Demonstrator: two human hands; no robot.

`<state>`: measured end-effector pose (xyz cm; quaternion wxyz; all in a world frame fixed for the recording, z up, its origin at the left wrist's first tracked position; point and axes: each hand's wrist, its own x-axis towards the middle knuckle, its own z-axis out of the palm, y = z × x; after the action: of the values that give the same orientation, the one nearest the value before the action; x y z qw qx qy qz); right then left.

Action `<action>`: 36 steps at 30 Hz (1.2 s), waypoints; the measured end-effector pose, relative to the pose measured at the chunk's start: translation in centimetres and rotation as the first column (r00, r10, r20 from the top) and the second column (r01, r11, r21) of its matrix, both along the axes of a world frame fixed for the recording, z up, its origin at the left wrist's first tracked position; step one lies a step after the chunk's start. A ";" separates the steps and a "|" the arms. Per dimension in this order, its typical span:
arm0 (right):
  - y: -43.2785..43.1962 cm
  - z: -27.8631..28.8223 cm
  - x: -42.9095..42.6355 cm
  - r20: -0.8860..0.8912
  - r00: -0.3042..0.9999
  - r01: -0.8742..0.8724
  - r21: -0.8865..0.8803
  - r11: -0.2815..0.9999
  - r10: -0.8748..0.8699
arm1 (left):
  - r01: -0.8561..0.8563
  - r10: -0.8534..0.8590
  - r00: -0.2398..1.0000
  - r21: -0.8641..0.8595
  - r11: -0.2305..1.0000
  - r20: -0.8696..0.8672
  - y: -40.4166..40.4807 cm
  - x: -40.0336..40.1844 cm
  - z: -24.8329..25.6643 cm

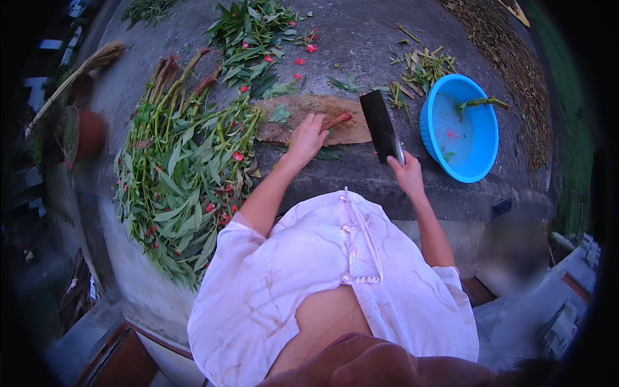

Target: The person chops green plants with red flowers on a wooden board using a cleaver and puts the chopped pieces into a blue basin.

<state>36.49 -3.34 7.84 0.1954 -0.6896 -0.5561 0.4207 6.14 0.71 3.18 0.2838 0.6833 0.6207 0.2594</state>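
My left hand (pixel 307 139) grips a thick reddish plant stem (pixel 337 121) over a worn wooden board (pixel 314 104). The stem's red end points right, toward the middle of the board. In my right hand (pixel 407 173) is a cleaver (pixel 379 123), held by its handle just off the board's right end. Its dark, broad blade points away from me. A bit of green leaf (pixel 279 113) lies on the board beside my left hand. To the left rests a large heap of leafy stalks with red flowers (pixel 188 179), their thick root ends pointing away.
A blue plastic basin (pixel 458 167) with water, petals and a stalk stands at right. Cut stem pieces (pixel 428 65) lie behind it. More leafy cuttings (pixel 251 38) are at the back. Dried plant matter (pixel 512 77) lines the right edge. A broom (pixel 77 80) and clay pot (pixel 89 135) are far left.
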 end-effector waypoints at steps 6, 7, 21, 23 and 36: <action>-0.5 1.4 -1.7 0.090 0.996 -0.026 0.044 0.999 0.022 | 0.042 -0.038 0.996 0.049 0.998 -0.075 1.2 1.2 -4.4; -0.4 1.4 -2.0 0.088 0.996 -0.034 0.038 0.999 0.030 | 0.048 -0.047 0.999 0.055 0.997 -0.028 1.0 0.5 -4.4; 2.0 -0.7 -8.5 0.182 0.934 -0.315 0.021 0.949 0.306 | -0.128 0.152 0.981 -0.187 0.974 0.118 -5.9 -8.5 -1.6; 2.1 -1.0 -8.5 0.194 0.932 -0.317 0.022 0.948 0.307 | -0.058 0.048 0.995 -0.115 0.992 -0.086 -6.4 -7.1 -1.4; 2.4 -1.4 -9.3 0.206 0.942 -0.287 0.084 0.954 0.266 | -0.028 0.026 0.982 -0.008 1.000 -0.187 -4.8 -4.3 -2.0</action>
<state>27.23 -0.97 6.45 0.1185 -0.6298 -0.6867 0.3432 1.88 -4.09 1.21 0.2243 0.6947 0.6550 0.1948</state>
